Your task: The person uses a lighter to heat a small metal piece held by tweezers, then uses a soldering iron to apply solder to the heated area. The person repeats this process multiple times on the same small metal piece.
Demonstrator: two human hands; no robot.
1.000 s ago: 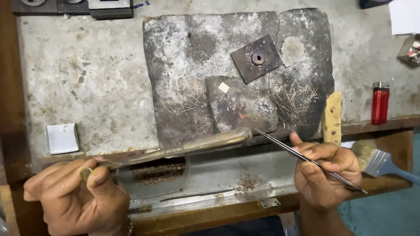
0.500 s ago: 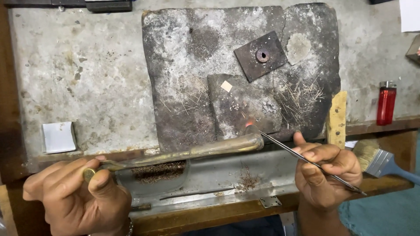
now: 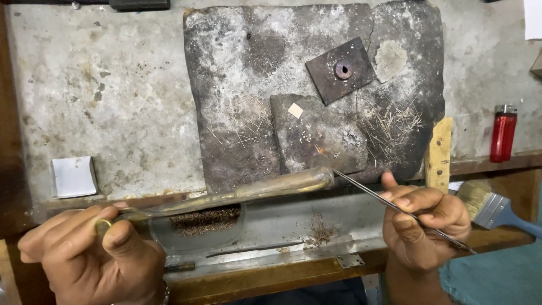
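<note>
My left hand (image 3: 93, 257) grips the tail of a long brass blowtorch (image 3: 265, 189) that reaches right to a bent nozzle beside a small orange glow (image 3: 319, 150). My right hand (image 3: 426, 223) pinches thin steel tweezers (image 3: 372, 195), their tip pointing up-left at that glow. The glow sits on a small grey block (image 3: 316, 135) lying on a large charred soldering slab (image 3: 254, 73). A pale square chip (image 3: 295, 110) rests on the block.
A dark square plate with a round hole (image 3: 340, 70) lies on the slab, with fine wire bits scattered around. A red lighter (image 3: 503, 133), a wooden strip (image 3: 439, 153), a paintbrush (image 3: 491, 208), a white paper square (image 3: 73, 176) and a metal tray (image 3: 282, 226) with filings surround the work.
The view has shifted down slightly. The torch nozzle and tweezers tip have stayed at the block's front edge, where the small orange glow still shows; both hands keep their grips.
</note>
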